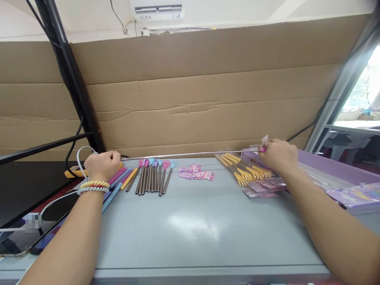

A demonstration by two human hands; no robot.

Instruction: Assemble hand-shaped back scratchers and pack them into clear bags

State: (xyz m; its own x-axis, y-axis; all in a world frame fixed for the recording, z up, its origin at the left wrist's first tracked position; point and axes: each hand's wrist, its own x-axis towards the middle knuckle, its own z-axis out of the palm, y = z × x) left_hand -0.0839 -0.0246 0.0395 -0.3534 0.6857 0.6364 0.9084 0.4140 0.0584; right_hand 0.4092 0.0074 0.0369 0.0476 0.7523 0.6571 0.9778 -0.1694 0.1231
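Note:
A thin telescopic back scratcher point(184, 154), pulled out long, stretches level across the back of the table. My left hand point(102, 165) is closed in a fist around its left end. At the other end my right hand point(279, 155) grips the pink tip, mostly hidden by the fingers. Below the rod lies a row of collapsed back scratchers point(151, 178) with pink, blue and purple claws. Beside my left wrist are several coloured tubes point(114, 192). Near my right hand rests a pile of yellow-clawed back scratchers point(242, 170) in clear packaging.
Small pink printed cards point(196, 172) lie mid-table. A purple box point(335, 168) with plastic sleeves stands at right. Dark devices with white cables point(56, 198) occupy the left side. A cardboard wall point(208, 107) closes off the back, beside a black metal post point(71, 75).

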